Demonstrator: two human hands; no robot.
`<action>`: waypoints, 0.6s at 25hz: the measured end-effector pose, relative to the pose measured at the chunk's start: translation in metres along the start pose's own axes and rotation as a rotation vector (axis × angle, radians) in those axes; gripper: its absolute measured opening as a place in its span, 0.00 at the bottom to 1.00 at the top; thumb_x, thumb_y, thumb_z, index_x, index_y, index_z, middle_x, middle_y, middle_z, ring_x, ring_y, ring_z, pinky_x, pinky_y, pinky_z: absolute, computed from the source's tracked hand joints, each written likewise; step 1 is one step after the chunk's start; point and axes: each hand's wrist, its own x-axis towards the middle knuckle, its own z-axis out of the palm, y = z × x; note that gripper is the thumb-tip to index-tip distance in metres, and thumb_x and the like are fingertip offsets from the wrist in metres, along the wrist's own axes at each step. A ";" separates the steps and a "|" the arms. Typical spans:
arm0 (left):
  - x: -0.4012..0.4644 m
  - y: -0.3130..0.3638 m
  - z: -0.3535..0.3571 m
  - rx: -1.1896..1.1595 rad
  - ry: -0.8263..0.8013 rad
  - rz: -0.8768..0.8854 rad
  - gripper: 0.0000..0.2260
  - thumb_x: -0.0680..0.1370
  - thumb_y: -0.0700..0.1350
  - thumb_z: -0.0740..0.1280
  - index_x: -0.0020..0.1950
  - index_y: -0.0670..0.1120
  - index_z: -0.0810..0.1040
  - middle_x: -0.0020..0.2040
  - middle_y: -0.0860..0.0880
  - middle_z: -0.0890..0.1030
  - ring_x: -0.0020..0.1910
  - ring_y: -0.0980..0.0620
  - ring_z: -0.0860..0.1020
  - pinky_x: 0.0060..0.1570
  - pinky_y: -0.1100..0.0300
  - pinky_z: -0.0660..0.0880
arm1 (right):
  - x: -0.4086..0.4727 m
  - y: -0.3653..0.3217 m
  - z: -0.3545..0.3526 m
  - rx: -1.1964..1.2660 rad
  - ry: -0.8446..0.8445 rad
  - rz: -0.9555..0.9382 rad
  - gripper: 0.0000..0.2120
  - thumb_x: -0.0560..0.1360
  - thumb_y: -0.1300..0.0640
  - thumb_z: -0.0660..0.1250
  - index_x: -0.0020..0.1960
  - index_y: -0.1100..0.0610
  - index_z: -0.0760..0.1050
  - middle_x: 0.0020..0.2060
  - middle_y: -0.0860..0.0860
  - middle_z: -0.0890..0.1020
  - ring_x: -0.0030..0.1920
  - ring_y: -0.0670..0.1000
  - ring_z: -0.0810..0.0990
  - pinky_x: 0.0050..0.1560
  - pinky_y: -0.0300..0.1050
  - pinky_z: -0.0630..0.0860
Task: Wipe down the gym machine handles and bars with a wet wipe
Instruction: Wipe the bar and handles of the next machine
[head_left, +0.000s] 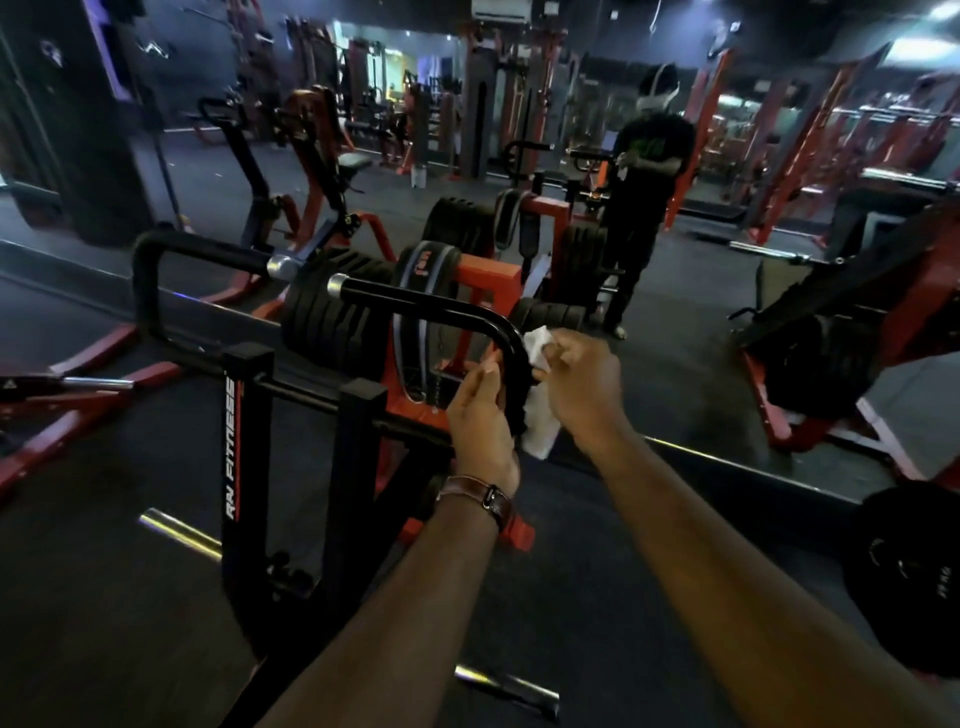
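A black bent handle bar (441, 306) with a chrome end cap rises from the black and red machine frame (244, 441) in front of me. My right hand (579, 384) grips a white wet wipe (537, 415) against the right side of the bar's downward bend. The wipe hangs down past the bar. My left hand (480, 415), with a brown watch strap at the wrist, holds the foam-covered part of the same bar from the left, fingers curled round it.
A second black handle (156, 260) stands at the left. Stacked black weight plates (332, 312) and a lifting belt (421, 322) sit behind the bar. A large mirror ahead reflects the gym and a person. A weight plate (909, 571) lies at the right, chrome bars on the floor.
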 end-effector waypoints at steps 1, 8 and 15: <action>-0.014 -0.004 0.003 0.014 0.017 0.014 0.11 0.82 0.41 0.65 0.60 0.40 0.82 0.59 0.42 0.83 0.61 0.44 0.80 0.65 0.47 0.75 | -0.010 0.001 -0.009 0.328 -0.018 0.162 0.14 0.79 0.70 0.60 0.42 0.58 0.81 0.38 0.53 0.84 0.42 0.42 0.84 0.46 0.37 0.80; -0.120 -0.063 0.023 0.251 -0.284 -0.227 0.17 0.80 0.55 0.65 0.59 0.44 0.83 0.57 0.42 0.84 0.57 0.47 0.82 0.55 0.51 0.76 | -0.079 0.039 -0.104 1.344 0.251 0.666 0.15 0.84 0.65 0.53 0.58 0.68 0.77 0.54 0.64 0.83 0.50 0.61 0.84 0.52 0.55 0.82; -0.185 -0.116 0.076 0.362 -0.386 -0.404 0.05 0.76 0.35 0.68 0.51 0.39 0.81 0.43 0.45 0.85 0.40 0.53 0.82 0.32 0.66 0.73 | -0.161 0.108 -0.187 1.209 0.465 0.641 0.19 0.82 0.54 0.60 0.63 0.69 0.75 0.56 0.65 0.79 0.51 0.60 0.81 0.55 0.56 0.77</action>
